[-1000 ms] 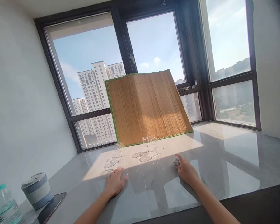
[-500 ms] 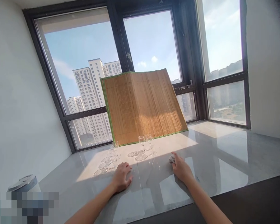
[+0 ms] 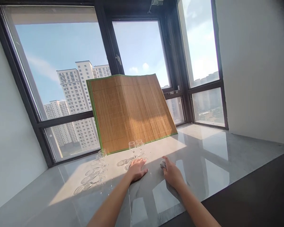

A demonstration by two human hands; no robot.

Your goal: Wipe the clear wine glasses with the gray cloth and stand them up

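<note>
My right hand (image 3: 172, 175) is closed around a crumpled greyish cloth (image 3: 163, 164), low over the glossy ledge (image 3: 165, 201). My left hand (image 3: 137, 170) is empty, with its fingers apart, just in front of two small stemmed glasses. One of these, the left glass (image 3: 132, 145), stands upright; the right glass (image 3: 140, 145) is close beside it. My fingers partly cover the shadows and bases there, and I cannot tell whether they touch a glass. Farther left, several more stemmed glasses (image 3: 101, 154) stand in a row, with long shadows.
A folded bamboo mat (image 3: 132, 110) with green edging leans against the window behind the glasses. Dark window frames (image 3: 66, 119) border the ledge at the back. White walls (image 3: 255, 78) rise at both sides, and the ledge's front edge (image 3: 246, 171) slants across the right.
My left hand has moved forward and right, from near the left row towards the two glasses by the mat. The right hand still holds the cloth. My view has turned rightward.
</note>
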